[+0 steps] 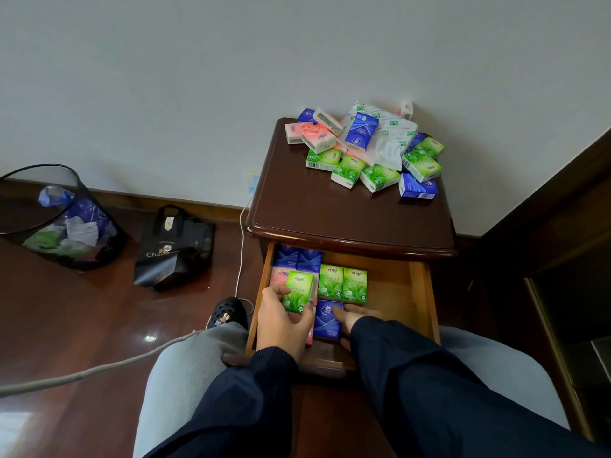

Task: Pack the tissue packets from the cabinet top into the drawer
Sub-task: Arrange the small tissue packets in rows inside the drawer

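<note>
left hand [281, 322] grips a green packet [298, 293] over the open drawer [421, 292], lower centre. right hand [355, 320] rests on a blue packet [327, 320], fingers flat. loose packets [363, 153] sit on cabinet top [330, 206].

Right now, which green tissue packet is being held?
The green packet at the drawer's left, gripped by the left hand. The two green ones beside it lie flat, untouched.

Pink packets [277, 276] mostly hidden under hands (count perhaps two).
</note>
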Motion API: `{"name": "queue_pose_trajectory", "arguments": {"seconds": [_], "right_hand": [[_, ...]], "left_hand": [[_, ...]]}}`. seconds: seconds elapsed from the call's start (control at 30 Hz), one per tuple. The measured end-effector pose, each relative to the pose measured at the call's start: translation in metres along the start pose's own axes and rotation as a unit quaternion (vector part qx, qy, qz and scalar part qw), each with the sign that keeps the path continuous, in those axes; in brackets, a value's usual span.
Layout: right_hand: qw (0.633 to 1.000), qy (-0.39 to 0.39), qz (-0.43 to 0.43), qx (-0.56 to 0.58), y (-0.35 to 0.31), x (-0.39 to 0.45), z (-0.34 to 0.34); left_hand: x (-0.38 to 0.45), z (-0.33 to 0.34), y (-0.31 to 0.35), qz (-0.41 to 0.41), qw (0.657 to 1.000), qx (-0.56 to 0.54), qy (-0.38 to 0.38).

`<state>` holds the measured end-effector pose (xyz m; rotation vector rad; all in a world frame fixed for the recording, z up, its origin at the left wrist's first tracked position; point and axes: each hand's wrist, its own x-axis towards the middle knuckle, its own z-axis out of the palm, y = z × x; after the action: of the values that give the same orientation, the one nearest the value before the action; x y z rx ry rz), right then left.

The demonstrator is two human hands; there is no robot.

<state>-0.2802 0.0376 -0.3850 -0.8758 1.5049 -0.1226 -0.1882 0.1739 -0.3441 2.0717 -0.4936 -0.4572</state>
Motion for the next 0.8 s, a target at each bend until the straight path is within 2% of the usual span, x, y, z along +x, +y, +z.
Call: {"name": "queue_pose_trajectory", "arguments": {"seconds": [0.3,0.43,0.47,0.6,0.63,0.73,0.8], "right_hand": [[1.000,-0.001,0.007,0.029,-0.002,0.001,-0.004],[0.996,0.049,-0.051,-0.049,-0.012,-0.015,-0.011],[0.996,0.038,-0.067,-0.048,-0.016,-0.022,-0.012],[0.989,-0.134,-0.053,0.036,-0.024,-0.050,-0.007],[0.987,-0.149,-0.057,0.031,-0.024,-0.053,-0.005],[0.987,-0.128,-0.089,-0.042,-0.021,-0.053,-0.005],[0.988,-0.122,-0.092,-0.023,-0.020,-0.050,-0.012]], "left_hand": [[0.000,0.005,-0.004,0.012,0.999,0.010,-0.028],[-0.001,0.003,-0.004,0.026,0.999,0.017,-0.042],[-0.001,0.004,-0.004,0.036,0.998,0.017,-0.041],[-0.004,0.006,-0.005,0.089,0.995,0.010,-0.050],[-0.004,0.006,-0.006,0.102,0.993,0.006,-0.058],[-0.006,0.006,-0.009,0.119,0.988,0.006,-0.097],[-0.006,0.006,-0.011,0.118,0.985,0.019,-0.121]]}}
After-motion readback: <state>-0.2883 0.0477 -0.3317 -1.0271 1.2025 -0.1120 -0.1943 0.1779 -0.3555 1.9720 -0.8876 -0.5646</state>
